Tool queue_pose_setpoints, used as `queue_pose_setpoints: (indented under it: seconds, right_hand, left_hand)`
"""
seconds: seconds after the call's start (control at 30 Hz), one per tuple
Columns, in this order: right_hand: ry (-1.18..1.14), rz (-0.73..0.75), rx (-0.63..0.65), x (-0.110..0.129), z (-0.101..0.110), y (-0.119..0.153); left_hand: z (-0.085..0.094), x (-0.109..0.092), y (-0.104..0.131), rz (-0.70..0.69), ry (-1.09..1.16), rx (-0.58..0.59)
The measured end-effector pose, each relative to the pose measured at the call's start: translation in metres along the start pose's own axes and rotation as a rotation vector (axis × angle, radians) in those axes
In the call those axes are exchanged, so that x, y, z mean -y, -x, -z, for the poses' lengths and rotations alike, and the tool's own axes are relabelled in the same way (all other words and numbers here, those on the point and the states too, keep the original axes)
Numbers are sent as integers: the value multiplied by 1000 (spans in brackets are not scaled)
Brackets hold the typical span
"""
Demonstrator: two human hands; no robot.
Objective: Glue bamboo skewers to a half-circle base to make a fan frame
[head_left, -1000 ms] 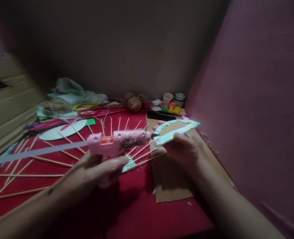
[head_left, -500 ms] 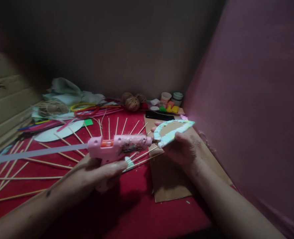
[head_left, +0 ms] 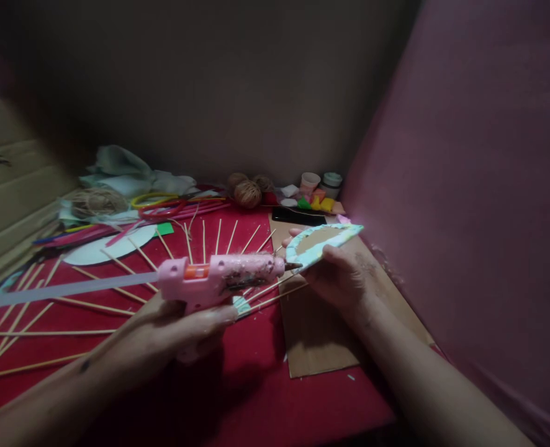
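My left hand (head_left: 182, 329) is wrapped round the handle of a pink hot glue gun (head_left: 238, 273), with a long glue stick (head_left: 79, 288) trailing out of its back end. The gun's nozzle points right and meets the left corner of a half-round cardboard piece (head_left: 319, 241) edged in pale mint material. My right hand (head_left: 338, 273) grips that piece, thumb on the near straight edge and fingertips behind it. Below the gun, thin wooden sticks (head_left: 205, 241) fan out on the red surface around a small mint part (head_left: 241, 304), partly hidden by my left hand.
A cardboard sheet (head_left: 321, 341) lies under my right hand, with a black flat object (head_left: 298, 215) at its far end. Twine balls (head_left: 247, 194), small cups (head_left: 310, 181), a white oval (head_left: 117, 245) and coloured strips line the back. A pink wall (head_left: 465, 186) rises at right.
The glue gun has shifted slightly left in my left hand's grip, its nozzle still at the piece's corner. The half-round piece has moved a touch left; the rest looks the same.
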State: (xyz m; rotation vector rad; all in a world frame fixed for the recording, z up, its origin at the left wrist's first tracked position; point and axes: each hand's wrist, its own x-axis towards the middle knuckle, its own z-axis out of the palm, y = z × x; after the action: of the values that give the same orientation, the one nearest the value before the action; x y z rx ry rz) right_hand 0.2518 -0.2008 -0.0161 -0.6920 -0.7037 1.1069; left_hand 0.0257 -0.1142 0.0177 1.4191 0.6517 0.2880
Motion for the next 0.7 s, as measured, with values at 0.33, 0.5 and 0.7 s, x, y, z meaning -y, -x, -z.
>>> queue_pose_setpoints:
  seconds: [0.33,0.5,0.7]
  right_hand:
    - [21,19,64,-1,1,2]
    - [11,-4,76,0,2,2]
    - [26,9,64,1,1,1]
  left_hand:
    - [12,5,-10,-66,-56,153]
    - [16,9,-10,-50,-15,142]
    - [12,4,-6,-14,-16,140]
